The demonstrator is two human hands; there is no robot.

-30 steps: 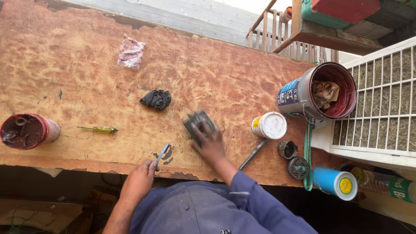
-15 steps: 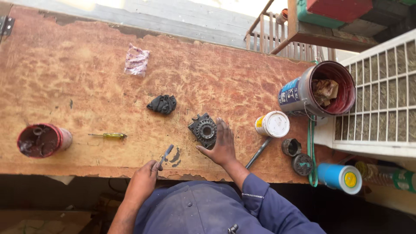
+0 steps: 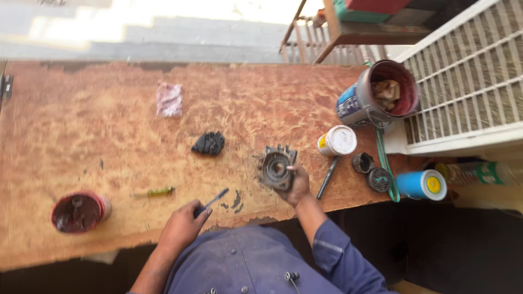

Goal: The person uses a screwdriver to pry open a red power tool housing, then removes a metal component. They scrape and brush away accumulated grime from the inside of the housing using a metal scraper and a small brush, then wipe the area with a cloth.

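My right hand grips a dark metal housing with a round opening, tilted up off the worn wooden bench. My left hand is closed on a thin blue-handled tool whose tip points toward dark smudges on the wood. A black rag-like lump lies just beyond both hands.
A red pot and a small green screwdriver lie at left. A pink wrapper is farther back. At right stand a white-lidded jar, a dark rod, round metal parts, a bucket and a blue can.
My right hand has lifted and turned the metal housing so its round opening faces up. The left hand stayed near the bench edge with the tool.
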